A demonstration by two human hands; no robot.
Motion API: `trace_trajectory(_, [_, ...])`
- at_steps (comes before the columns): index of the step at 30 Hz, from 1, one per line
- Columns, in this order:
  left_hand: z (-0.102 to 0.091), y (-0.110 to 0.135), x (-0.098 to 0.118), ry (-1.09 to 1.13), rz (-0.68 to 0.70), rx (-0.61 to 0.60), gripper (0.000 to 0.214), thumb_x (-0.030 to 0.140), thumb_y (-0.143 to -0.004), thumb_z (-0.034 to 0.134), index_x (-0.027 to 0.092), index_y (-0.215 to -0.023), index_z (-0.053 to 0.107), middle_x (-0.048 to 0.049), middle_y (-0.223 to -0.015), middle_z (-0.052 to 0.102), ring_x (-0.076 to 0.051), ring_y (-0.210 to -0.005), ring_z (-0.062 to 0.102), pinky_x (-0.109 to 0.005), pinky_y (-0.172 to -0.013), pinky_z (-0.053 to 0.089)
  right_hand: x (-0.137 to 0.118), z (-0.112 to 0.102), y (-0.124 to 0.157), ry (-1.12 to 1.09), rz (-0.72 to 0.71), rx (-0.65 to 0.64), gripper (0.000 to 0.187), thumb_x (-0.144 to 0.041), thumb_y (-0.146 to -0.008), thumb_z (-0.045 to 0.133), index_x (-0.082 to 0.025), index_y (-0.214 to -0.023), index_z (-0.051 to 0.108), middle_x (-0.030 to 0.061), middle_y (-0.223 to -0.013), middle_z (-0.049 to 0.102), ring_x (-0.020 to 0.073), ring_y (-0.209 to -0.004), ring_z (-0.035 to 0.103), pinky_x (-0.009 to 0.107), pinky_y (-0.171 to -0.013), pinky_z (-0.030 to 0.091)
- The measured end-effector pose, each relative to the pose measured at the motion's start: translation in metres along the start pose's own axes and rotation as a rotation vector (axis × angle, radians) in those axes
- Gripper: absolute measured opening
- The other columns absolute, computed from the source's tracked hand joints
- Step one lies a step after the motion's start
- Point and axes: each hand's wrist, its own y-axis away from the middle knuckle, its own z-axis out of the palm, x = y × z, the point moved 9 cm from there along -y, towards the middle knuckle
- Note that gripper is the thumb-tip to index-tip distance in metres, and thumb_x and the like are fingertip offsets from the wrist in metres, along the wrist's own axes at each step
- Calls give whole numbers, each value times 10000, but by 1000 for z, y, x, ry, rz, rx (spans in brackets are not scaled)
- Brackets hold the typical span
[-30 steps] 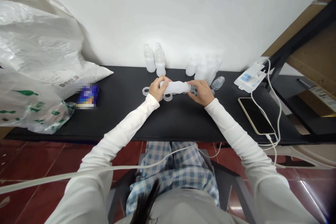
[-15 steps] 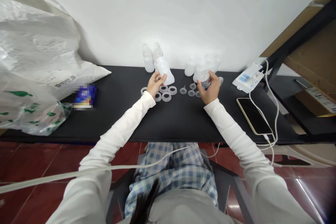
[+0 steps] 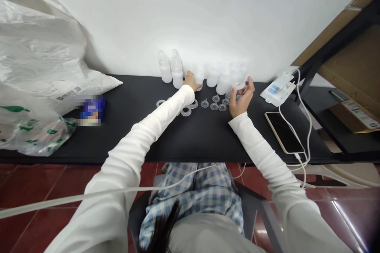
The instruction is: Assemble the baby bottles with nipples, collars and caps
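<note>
My left hand (image 3: 190, 81) reaches to the back of the black table (image 3: 124, 134) and is closed round a white translucent bottle (image 3: 199, 75) standing by the wall, next to two capped bottles (image 3: 171, 67). My right hand (image 3: 242, 99) is curled round a clear bottle (image 3: 237, 81) at the right end of the bottle row (image 3: 219, 79). Clear plastic rings (image 3: 186, 111) and small clear nipples (image 3: 214, 104) lie on the table between my hands.
Large white plastic bags (image 3: 38, 75) fill the table's left end, with a blue packet (image 3: 90, 110) beside them. A phone (image 3: 284, 131) on a white cable (image 3: 307, 126) and a white box (image 3: 277, 87) lie at the right. A dark shelf frame (image 3: 338, 43) stands right.
My left hand has carried the white bottle from the table's middle to the back row by the wall. My right hand moved from the bottle's neck to a clear bottle at the right.
</note>
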Motion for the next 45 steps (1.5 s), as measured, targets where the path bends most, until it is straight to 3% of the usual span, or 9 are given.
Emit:
trace_trajectory(6, [21, -9, 1, 5, -48, 11, 722, 170, -517, 926, 229, -1049, 441, -193, -1265, 583, -419, -1331, 506, -651, -1100, 351, 14, 7, 5, -99, 44, 12, 588, -559, -978, 391, -209, -1429, 250, 170, -1237, 425, 225, -928, 589, 452, -780, 523])
trace_trajectory(11, [36, -9, 8, 6, -123, 0, 717, 34, -563, 858, 176, -1131, 444, -271, -1333, 497, -441, -1348, 488, -628, -1085, 396, 16, 7, 5, -112, 77, -14, 572, -557, -961, 441, -185, -1381, 328, 154, -1152, 487, 232, -919, 593, 465, -794, 532])
trace_trajectory(14, [33, -2, 14, 81, -86, 23, 663, 66, -592, 855, 170, -1116, 462, -256, -1331, 494, -429, -1345, 485, -614, -1095, 400, 12, 10, 6, -104, 95, -74, 578, -556, -949, 463, -167, -1369, 390, 139, -1088, 538, 256, -953, 597, 499, -850, 518])
trace_trajectory(19, [9, 62, 58, 174, 220, -35, 340, 392, -894, 649, 215, -1159, 530, -129, -1210, 600, -252, -1140, 634, -441, -1018, 501, -16, 23, 14, -137, 7, -218, 534, -571, -925, 519, -176, -1284, 524, 108, -995, 601, 244, -872, 613, 504, -859, 529])
trace_trajectory(22, [2, 119, 91, 192, 367, -213, 435, 555, -970, 453, 235, -1256, 526, -105, -1194, 644, -217, -1086, 661, -390, -966, 522, -40, 35, 23, -218, -72, -361, 491, -562, -926, 535, -201, -1259, 546, 96, -990, 625, 225, -848, 613, 454, -817, 555])
trace_trajectory(25, [-7, 157, 109, 131, 490, -291, 501, 611, -964, 413, 227, -1264, 528, -118, -1258, 639, -229, -1187, 624, -384, -1034, 482, -61, 44, 33, -329, -130, -487, 468, -535, -942, 520, -212, -1280, 504, 106, -1073, 619, 213, -885, 609, 394, -757, 561])
trace_trajectory(34, [-17, 166, 79, 212, 409, -188, 603, 790, -871, 370, 239, -1101, 457, -84, -1026, 622, -189, -881, 652, -353, -804, 532, -85, 45, 47, -533, -197, -636, 425, -555, -988, 413, -196, -1213, 433, 99, -1064, 584, 185, -884, 606, 361, -731, 553])
trace_trajectory(40, [-26, 166, 82, 213, 354, -64, 494, 697, -956, 280, 246, -942, 482, -53, -885, 586, -175, -759, 605, -375, -758, 519, -90, 49, 47, -596, -117, -619, 337, -504, -1006, 401, -207, -1157, 446, 70, -984, 614, 148, -772, 608, 314, -675, 539])
trace_trajectory(45, [-24, 159, 73, 182, 282, -64, 484, 668, -973, 295, 235, -847, 472, -9, -729, 532, -138, -615, 539, -329, -655, 480, -86, 60, 53, -590, -65, -648, 159, -356, -965, 472, -221, -1049, 457, 16, -843, 611, 127, -659, 569, 283, -609, 513])
